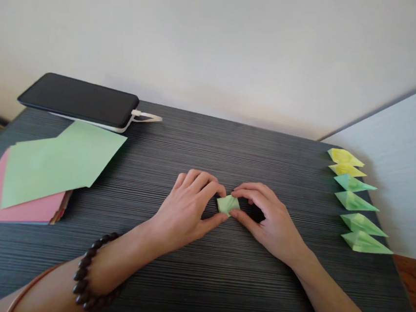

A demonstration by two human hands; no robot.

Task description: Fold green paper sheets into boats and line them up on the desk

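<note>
Just below frame centre, your left hand (189, 207) and right hand (274, 222) pinch either side of the folded green paper (228, 204), probably to steady it

A dark grey tabletop (210, 284) with fine streaks running across it spans the frame from the left edge to the lower right, its back edge set along the wall. At lower left lies a stack of coloured paper (30, 208), pink uppermost, topped by loose light-green sheets (60, 159) that reach past the stack's upper right side. At upper left sits a white slab (122, 129) bearing a black phone (79, 98), with a short white cable (149, 117) at its right end. Along the right edge, two yellow folded papers (345, 158) and four green folded papers (357, 201) form a row, yellow farthest up.
</note>
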